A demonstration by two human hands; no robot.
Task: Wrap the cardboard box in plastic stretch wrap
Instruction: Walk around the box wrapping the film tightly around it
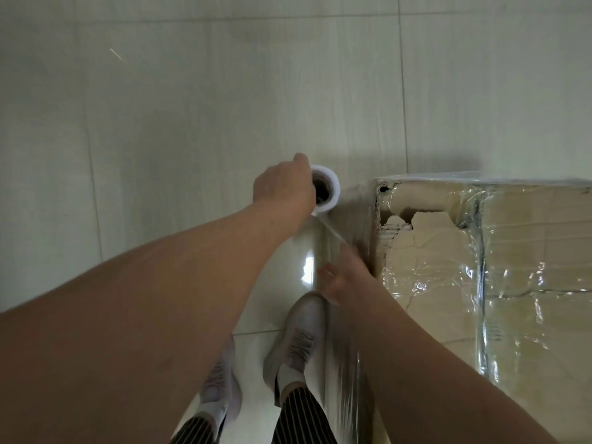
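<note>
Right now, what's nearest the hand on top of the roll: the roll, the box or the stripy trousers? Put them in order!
1. Roll of wrap, gripped by the left hand.
2. Cardboard box, on its right.
3. Striped trousers, lowest in the view.

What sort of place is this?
Probably an indoor packing or storage room, though little shows: glossy pale floor tiles, a big, partly wrapped cardboard box, and a wrap roll in the left hand.

A pale tiled floor (192, 91) is crossed by thin grout lines. Two light grey shoes are set on it, the right shoe (301, 328) ahead of the left shoe (221, 376). White socks (290, 378) and striped trousers (301, 418) are worn.
</note>
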